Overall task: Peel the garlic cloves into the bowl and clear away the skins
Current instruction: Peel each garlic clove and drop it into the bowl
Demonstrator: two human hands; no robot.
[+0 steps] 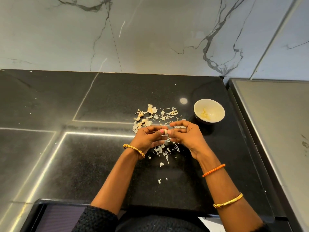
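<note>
We see a glossy black speckled stone countertop (70,148), a white grey-veined marble wall (150,34) behind, and a flat grey steel surface (275,124) alongside.

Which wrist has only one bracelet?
The left wrist: just the gold bangle. The right arm wears an orange thread band plus a gold bangle.

We are looking at a glossy black stone counter (100,156), polished veined marble wall (150,30), papery dry garlic skins (160,149), a smooth glazed bowl (217,111), and a knitted sleeve (97,218).
</note>
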